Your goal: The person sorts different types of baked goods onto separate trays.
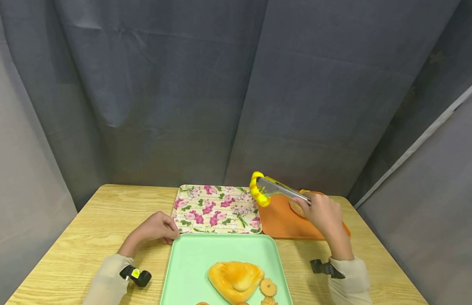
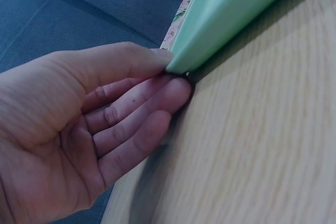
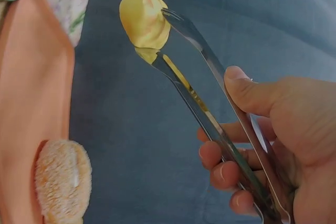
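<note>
My right hand (image 1: 323,213) grips a pair of metal tongs (image 1: 284,190), thumb on one arm and fingers round the other. Between the tong tips is a curved, ridged yellow croissant-shaped piece (image 1: 255,189), held up over the border of the floral tray (image 1: 209,214) and the orange tray (image 1: 278,223). In the right wrist view the yellow piece (image 3: 147,22) shows end-on as a rounded lump. My left hand (image 1: 156,227) pinches the far left corner of the mint green tray (image 1: 194,254). The left wrist view has the thumb on top of that corner and fingertips underneath.
On the green tray lie a large golden bread (image 1: 236,279), flower-shaped cookies (image 1: 268,287) and other rounded pieces cut by the frame edge. A crumb-coated bun (image 1: 296,209) sits on the orange tray, partly behind my right hand. Grey curtains (image 1: 175,106) enclose the wooden table (image 1: 83,241).
</note>
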The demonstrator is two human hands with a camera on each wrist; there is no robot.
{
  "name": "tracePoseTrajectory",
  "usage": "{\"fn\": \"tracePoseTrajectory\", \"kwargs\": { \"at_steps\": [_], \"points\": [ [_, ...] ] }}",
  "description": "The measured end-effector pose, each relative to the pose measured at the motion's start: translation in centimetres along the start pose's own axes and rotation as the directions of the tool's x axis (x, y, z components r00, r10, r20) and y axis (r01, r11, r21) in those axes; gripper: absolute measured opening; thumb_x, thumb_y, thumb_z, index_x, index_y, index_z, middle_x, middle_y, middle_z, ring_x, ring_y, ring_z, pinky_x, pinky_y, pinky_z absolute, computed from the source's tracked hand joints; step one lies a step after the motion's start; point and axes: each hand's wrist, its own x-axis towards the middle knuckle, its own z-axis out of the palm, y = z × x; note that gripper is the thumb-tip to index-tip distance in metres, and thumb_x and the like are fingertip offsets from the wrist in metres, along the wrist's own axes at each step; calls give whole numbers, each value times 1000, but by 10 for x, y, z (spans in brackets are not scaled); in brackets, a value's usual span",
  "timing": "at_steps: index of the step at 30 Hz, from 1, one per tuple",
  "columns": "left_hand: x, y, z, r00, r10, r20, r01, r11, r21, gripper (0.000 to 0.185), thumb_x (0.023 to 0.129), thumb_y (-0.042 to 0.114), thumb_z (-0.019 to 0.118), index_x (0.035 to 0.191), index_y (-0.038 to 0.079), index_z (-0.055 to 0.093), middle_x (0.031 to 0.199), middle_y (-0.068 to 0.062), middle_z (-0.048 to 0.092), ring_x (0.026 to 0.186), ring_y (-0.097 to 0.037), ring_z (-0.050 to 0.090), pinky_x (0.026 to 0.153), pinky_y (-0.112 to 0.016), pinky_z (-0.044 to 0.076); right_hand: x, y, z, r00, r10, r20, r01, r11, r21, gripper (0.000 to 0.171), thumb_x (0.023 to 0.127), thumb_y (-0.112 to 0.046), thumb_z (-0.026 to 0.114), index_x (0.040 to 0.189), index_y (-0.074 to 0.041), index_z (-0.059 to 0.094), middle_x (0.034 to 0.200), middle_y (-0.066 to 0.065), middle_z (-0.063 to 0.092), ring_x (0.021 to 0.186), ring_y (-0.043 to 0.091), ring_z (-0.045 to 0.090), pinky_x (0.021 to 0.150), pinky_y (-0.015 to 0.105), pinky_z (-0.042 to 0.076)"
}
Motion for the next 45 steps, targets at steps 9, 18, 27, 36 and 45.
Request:
{"fn": "tracePoseTrajectory", "kwargs": {
  "at_steps": [9,18,27,36,45],
  "points": [
    [0,1,2,1000,-12,-15,12,1000,4,9,85,11,81,84,2,78,74,-7,74,62,-15,68,59,-33,59,2,16,18,999,21,31,-19,998,-55,50,95,-42,70,60,-16,45,52,-4,28,42,14,26,43,28,20],
    [0,2,2,1000,-1,-12,1,1000,3,10,85,12,81,84,2,78,75,-8,74,62,-16,68,60,-33,59,3,27,33,996,38,84,-31,996,-81,49,95,-43,70,60,-16,47,50,-2,33,41,15,31,41,28,21],
    [0,1,1,1000,1,-11,-1,1000,8,10,85,12,81,83,2,78,74,-7,73,62,-16,68,59,-33,59,4,30,40,983,109,146,-96,991,-92,50,95,-47,68,61,-16,48,53,-1,36,44,17,36,43,30,24],
    [0,2,0,1000,2,-12,-2,1000,18,11,85,13,81,84,2,78,74,-7,73,62,-16,69,60,-33,59,5,28,41,973,115,199,-99,991,-90,48,96,-47,67,62,-16,52,56,0,41,47,18,41,44,31,28],
    [-1,2,1,1000,-8,-14,8,1000,17,10,86,12,80,85,2,78,74,-6,73,63,-16,68,61,-33,59,5,30,37,945,170,279,-146,984,-103,48,96,-48,66,65,-13,54,59,2,45,51,21,45,47,34,31]
  ]
}}
